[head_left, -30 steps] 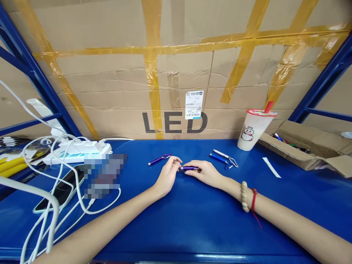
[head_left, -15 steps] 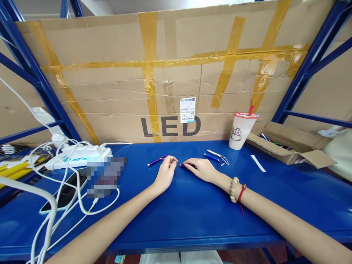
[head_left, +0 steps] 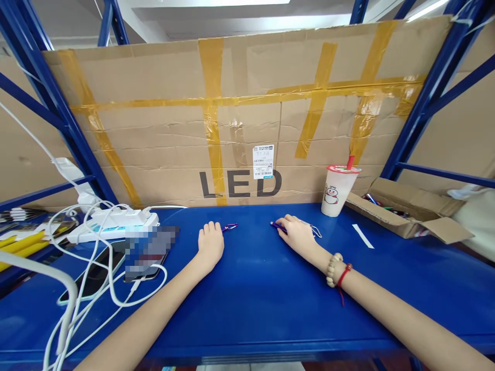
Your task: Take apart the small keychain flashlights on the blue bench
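Observation:
My left hand (head_left: 211, 245) is closed over a slim purple penlight; its carabiner clip (head_left: 231, 226) sticks out on the right side of the fingers, while the tube is hidden beneath them. My right hand (head_left: 297, 236) pinches a second purple penlight (head_left: 277, 225) close to the blue table, its tip pointing left. Just past the right hand, a silver carabiner clip (head_left: 317, 232) shows; the lights lying there are mostly covered by the hand.
A white drink cup (head_left: 337, 193) with a red straw stands behind at right, near an open cardboard box (head_left: 402, 214) and a white paper strip (head_left: 362, 236). Phones, white cables and a power strip (head_left: 116, 226) crowd the left. A large cardboard sheet (head_left: 170, 144) closes off the back.
My left hand has moved left onto the purple penlight lying there. My right hand has shifted right with its purple penlight, now covering most of the blue and silver lights. The view has tilted up slightly.

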Demonstrator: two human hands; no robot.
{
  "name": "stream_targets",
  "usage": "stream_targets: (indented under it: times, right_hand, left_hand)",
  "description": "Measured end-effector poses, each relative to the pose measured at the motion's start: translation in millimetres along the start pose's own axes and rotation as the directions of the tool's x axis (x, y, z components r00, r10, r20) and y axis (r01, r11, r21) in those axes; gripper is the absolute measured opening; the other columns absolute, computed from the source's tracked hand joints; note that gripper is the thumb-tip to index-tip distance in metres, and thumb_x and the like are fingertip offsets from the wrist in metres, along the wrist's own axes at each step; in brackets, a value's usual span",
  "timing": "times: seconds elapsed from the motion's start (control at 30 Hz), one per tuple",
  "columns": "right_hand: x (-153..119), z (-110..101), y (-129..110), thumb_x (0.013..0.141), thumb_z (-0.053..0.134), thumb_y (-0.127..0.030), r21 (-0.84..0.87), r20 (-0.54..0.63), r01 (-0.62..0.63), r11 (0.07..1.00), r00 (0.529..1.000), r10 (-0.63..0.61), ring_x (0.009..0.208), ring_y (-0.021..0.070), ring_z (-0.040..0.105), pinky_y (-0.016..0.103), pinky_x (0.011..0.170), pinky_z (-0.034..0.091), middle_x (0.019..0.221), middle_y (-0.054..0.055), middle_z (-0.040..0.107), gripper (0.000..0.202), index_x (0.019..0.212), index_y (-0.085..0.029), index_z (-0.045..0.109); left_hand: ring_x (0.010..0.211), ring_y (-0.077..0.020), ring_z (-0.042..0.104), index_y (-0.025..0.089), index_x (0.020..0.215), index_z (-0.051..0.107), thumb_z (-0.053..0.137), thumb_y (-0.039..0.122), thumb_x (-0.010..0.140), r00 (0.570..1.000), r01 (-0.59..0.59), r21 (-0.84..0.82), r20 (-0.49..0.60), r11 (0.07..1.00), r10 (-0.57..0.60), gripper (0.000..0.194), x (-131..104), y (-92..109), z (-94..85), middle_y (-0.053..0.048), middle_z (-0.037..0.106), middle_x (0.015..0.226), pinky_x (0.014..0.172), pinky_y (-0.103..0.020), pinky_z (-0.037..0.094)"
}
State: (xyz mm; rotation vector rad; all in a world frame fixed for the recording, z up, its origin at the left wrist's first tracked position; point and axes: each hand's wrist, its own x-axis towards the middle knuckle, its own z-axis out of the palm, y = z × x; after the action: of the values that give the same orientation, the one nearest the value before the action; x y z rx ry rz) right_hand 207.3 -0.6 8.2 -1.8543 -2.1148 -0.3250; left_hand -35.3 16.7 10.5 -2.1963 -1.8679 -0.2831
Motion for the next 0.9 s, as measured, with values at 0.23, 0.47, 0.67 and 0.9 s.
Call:
stream_targets:
  times: [0.23,0.47,0.67,0.9]
  right_hand:
    - [0.3,0.9,-5.2,0.082,0.047,-0.009,0.009,-0.089,0.013,1.000,0.996,-0.012,0.108,0.0261,0.044,0.038,0.089,0.036,0.120,0.014,0.050,0.044,0.126,-0.011,0.048]
    - [-7.4,7.4,-24.9,0.097,0.031,-0.033,0.411,-0.114,0.476,0.777,0.873,-0.474,0.110,0.0166,0.047,0.034,0.094,0.034,0.117,0.007,0.055,0.034,0.118,-0.018,0.053]
    - [-7.3,8.9,-26.8,0.098,0.028,-0.029,0.448,-0.067,0.516,0.730,0.834,-0.548,0.100,0.0159,0.050,0.033,0.086,0.036,0.107,0.006,0.058,0.032,0.103,-0.017,0.057]
    - [-8.4,4.4,-27.9,0.095,0.035,-0.036,0.451,-0.072,0.525,0.722,0.828,-0.557,0.092,0.0162,0.051,0.033,0.084,0.038,0.098,0.005,0.059,0.030,0.105,-0.017,0.056]
  left_hand:
    - [0.094,-0.0217,0.049,0.014,0.099,0.054,0.039,0.028,0.093,0.952,-0.283,-0.252,0.041,0.926,0.302,0.022,-11.7,22.4,-6.7,-0.007,0.056,0.101,0.081,-0.034,0.039]
    - [0.089,-0.0193,0.049,0.015,0.087,0.052,0.040,0.040,0.091,0.913,-0.374,-0.383,0.009,0.845,0.408,0.028,-23.1,37.9,-8.3,-0.005,0.056,0.093,0.079,-0.034,0.038]
    - [0.087,-0.0179,0.052,0.016,0.092,0.052,0.038,0.040,0.093,0.941,-0.282,-0.498,0.025,0.820,0.339,0.027,-19.1,35.4,-0.5,-0.002,0.059,0.092,0.079,-0.033,0.038]
    - [0.079,-0.0194,0.057,0.015,0.069,0.057,0.026,0.033,0.096,0.944,-0.262,-0.343,0.104,0.902,0.314,0.045,-15.6,33.4,-6.2,-0.005,0.060,0.078,0.074,-0.031,0.039]
